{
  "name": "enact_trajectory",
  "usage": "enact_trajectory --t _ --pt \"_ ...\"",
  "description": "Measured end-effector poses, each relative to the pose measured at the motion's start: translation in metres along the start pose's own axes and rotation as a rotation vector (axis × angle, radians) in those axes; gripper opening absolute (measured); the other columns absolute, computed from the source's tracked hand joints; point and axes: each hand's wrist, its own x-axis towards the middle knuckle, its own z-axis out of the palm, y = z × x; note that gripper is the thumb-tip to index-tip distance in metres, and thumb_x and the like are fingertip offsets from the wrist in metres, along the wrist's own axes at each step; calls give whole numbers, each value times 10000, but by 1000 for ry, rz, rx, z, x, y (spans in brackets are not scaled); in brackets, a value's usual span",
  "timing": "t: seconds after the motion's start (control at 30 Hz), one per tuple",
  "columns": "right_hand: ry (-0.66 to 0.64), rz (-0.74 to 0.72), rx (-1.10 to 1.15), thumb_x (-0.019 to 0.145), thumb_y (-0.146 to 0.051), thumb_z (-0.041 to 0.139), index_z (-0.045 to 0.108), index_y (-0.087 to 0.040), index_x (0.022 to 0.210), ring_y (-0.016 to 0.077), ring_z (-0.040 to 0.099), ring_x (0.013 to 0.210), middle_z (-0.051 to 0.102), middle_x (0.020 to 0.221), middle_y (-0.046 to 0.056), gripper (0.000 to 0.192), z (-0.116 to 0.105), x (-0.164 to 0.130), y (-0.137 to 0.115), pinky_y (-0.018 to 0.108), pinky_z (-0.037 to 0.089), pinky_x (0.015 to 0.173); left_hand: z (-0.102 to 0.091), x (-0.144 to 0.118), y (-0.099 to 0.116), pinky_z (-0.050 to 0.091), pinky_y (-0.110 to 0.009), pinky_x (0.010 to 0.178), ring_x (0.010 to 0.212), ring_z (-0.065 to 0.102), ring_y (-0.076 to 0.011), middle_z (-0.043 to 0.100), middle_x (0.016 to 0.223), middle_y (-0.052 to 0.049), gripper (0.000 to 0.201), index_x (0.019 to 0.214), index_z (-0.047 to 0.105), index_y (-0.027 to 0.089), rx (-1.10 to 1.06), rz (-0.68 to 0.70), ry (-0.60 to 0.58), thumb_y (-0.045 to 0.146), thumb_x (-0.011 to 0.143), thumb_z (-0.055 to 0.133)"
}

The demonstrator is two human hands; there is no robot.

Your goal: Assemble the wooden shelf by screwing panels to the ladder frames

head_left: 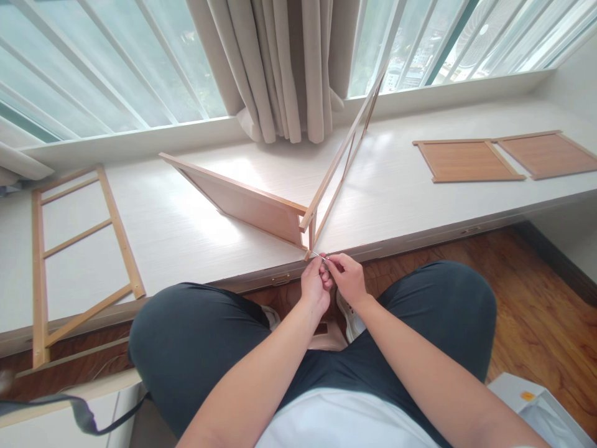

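Note:
My left hand (pixel 318 283) and my right hand (pixel 346 278) are close together just off the front edge of the white ledge. Fingers of both are closed around a thin metal tool (pixel 319 255), whose handle end is hidden in them. Its tip points at the lower corner where a wooden panel (pixel 242 202) meets an open wooden frame (pixel 333 163). The panel stands on its long edge, running back to the left. Toward the window on the right, the slatted frame rises at an angle, forming a V with the panel.
On the left, a ladder-like wooden frame (pixel 116 227) lies across the ledge (pixel 186 239) and overhangs its front. Two flat wooden panels (pixel 471 160) lie at the right. A curtain (pixel 289 68) hangs behind. A white box (pixel 532 404) stands on the wooden floor (pixel 527 298).

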Motion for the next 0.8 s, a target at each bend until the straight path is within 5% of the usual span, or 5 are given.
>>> enact_trajectory --t 0.43,0.8 --pt "-9 -73 -62 988 -433 611 795 -242 961 178 619 766 705 830 47 266 -1 1 6 316 479 779 1 0 1 205 -128 397 431 336 1 427 598 97 322 974 665 138 -9 -1 7 271 747 851" --pt "-7 265 265 829 -506 747 752 -173 847 164 606 689 723 781 46 334 7 6 1 294 492 691 -1 1 3 204 -128 387 425 326 -5 415 586 93 241 981 682 127 31 1 61 236 790 781"
